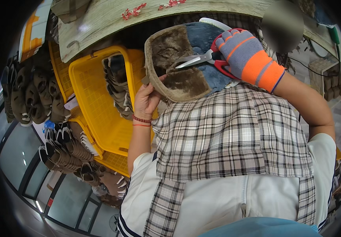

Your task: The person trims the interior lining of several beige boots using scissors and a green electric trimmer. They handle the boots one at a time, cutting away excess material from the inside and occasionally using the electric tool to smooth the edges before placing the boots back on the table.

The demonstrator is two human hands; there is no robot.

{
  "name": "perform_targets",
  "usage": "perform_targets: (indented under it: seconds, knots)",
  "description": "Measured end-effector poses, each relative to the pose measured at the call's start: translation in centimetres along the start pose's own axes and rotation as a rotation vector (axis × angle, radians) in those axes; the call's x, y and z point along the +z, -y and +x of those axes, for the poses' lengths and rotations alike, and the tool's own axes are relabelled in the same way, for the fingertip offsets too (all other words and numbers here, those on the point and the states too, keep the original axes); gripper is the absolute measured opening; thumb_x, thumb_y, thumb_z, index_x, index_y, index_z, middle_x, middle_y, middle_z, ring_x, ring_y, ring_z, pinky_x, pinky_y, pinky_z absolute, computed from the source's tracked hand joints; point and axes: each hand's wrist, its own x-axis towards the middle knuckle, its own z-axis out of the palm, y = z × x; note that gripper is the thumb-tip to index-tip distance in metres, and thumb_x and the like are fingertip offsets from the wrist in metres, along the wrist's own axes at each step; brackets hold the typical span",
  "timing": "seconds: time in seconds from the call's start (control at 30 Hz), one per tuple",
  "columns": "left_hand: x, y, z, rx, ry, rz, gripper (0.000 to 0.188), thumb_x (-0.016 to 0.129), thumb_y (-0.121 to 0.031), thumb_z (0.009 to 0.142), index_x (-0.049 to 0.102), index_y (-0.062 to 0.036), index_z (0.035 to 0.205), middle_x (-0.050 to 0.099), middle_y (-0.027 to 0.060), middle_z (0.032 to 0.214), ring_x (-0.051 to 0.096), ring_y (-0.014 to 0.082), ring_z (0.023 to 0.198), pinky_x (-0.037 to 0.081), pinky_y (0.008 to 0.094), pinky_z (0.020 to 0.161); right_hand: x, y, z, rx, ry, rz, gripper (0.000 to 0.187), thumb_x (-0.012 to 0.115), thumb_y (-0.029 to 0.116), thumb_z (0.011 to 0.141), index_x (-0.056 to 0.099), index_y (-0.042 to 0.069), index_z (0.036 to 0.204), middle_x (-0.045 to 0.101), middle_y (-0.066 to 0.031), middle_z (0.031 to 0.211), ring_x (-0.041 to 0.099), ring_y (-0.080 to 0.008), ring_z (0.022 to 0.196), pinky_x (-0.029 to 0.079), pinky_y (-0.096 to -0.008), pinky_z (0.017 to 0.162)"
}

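Note:
My right hand [244,54], in a grey and orange striped glove, grips a pair of scissors [196,60] with red handles. The blades point left and lie over a plush-lined piece [168,44] with a pale brown edge. Its pile is brown on the left and blue on the right, and it rests by my lap against a checked apron [233,130]. With my bare left hand [147,100], a red bracelet at the wrist, I hold the lower left edge of this piece. Some of the left fingers are hidden behind it.
Left of me stands a tilted yellow basket [75,85] with stacked brown and dark pieces [119,85] inside. Bundles of brown shoe-upper-like pieces [32,94] are further left. A pale wood-patterned tabletop [99,31] runs across the far side. A dark cable [310,69] is at right.

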Motion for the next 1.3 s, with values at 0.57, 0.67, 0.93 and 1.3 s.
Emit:
perform_targets:
  seconds: [0.57, 0.67, 0.93, 1.3]
  knots:
    - [-0.1, -0.2, 0.2, -0.003, 0.061, -0.024, 0.038, 0.058, -0.004, 0.085, 0.049, 0.0042, 0.121, 0.051, 0.0222, 0.123, 0.047, 0.0282, 0.119, 0.036, 0.0386, 0.103, -0.2, 2.1, 2.6, -0.094, 0.067, -0.076, 0.016, 0.066, 0.021, 0.07, 0.065, 0.011, 0.084, 0.064, -0.0082, 0.077, 0.063, -0.0229, 0.073, 0.049, -0.0307, 0.059]
    - [-0.2, -0.2, 0.3, -0.006, 0.062, -0.02, 0.037, 0.058, -0.005, 0.086, 0.049, 0.004, 0.121, 0.052, 0.0221, 0.123, 0.048, 0.0278, 0.118, 0.037, 0.0374, 0.102, 0.0, 2.2, 2.6, -0.053, 0.156, -0.033, 0.017, 0.066, 0.021, 0.071, 0.065, 0.011, 0.085, 0.064, -0.0087, 0.078, 0.064, -0.024, 0.075, 0.05, -0.0313, 0.06]
    - [1.0, -0.2, -0.4, 0.03, 0.082, 0.044, 0.038, 0.058, -0.008, 0.087, 0.049, 0.002, 0.123, 0.051, 0.0205, 0.125, 0.049, 0.0267, 0.116, 0.039, 0.0365, 0.1, -1.7, -2.1, -0.4, 0.074, -0.023, 0.245, 0.046, 0.07, 0.043, 0.07, 0.063, 0.01, 0.1, 0.065, -0.0077, 0.085, 0.064, -0.0256, 0.082, 0.051, -0.0341, 0.067]
    - [17.9, -2.5, 5.0, 0.189, 0.561, 0.779, 0.041, 0.063, -0.008, 0.084, 0.051, 0.0024, 0.122, 0.062, 0.0032, 0.106, 0.055, 0.0113, 0.096, 0.043, 0.0266, 0.086, -6.4, 3.1, -3.8, 0.228, -0.747, 1.166, 0.054, 0.079, 0.024, 0.07, 0.052, -0.002, 0.11, 0.06, -0.0125, 0.072, 0.061, -0.0183, 0.064, 0.048, -0.0292, 0.059]
